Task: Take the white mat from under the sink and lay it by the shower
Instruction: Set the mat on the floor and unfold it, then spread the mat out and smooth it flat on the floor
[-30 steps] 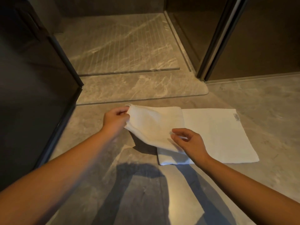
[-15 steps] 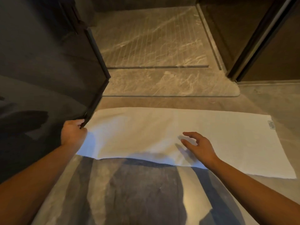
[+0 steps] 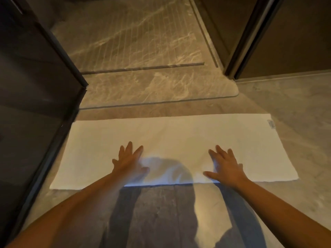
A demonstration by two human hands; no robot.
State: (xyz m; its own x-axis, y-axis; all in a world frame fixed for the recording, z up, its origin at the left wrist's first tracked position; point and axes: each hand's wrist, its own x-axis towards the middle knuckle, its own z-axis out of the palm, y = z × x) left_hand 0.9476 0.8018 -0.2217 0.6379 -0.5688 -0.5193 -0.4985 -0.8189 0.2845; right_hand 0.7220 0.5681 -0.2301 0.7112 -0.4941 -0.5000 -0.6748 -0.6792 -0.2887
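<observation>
The white mat (image 3: 175,138) lies unfolded and flat on the grey marble floor, stretched left to right just in front of the shower threshold (image 3: 157,90). A small label (image 3: 271,124) sits at its far right corner. My left hand (image 3: 129,162) rests palm down on the mat's near middle, fingers spread. My right hand (image 3: 226,167) lies flat on the mat to the right of it, fingers apart. Both hands hold nothing.
A dark glass shower panel (image 3: 35,97) stands on the left, its lower edge close to the mat's left end. The grooved shower floor (image 3: 130,36) lies beyond the threshold. A dark door frame (image 3: 240,51) rises at the right. My shadow falls across the near floor.
The mat went from half folded to fully spread out. My left hand let go of its left end and moved to the middle; both palms now press flat on it.
</observation>
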